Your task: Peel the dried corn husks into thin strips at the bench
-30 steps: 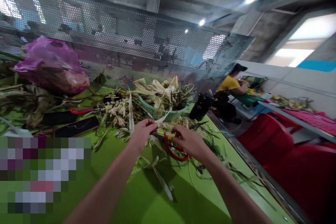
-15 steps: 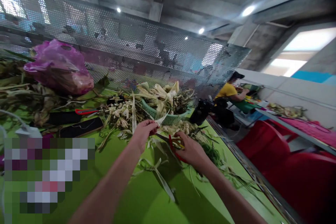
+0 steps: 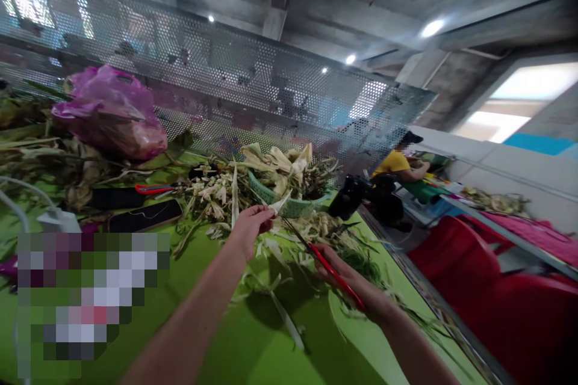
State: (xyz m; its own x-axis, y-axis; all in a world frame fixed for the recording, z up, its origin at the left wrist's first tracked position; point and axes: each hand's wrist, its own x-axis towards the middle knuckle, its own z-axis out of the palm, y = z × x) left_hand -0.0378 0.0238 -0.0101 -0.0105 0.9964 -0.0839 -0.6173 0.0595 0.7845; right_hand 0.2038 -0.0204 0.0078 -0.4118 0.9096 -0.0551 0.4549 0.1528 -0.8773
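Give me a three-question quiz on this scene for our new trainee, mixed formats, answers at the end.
1. Multiple choice: What does the person's left hand pinch?
A) A pale strip of dry plant material
B) A blue plastic pen
C) A white ceramic cup

2. True or false: In the picture, the crumpled, translucent purple plastic bag lies to the right of the pale green plastic basket.

3. Fill in: The person's right hand holds ____.

Key:
1. A
2. False; the bag is to the left of the basket.
3. Metal scissors with red handles
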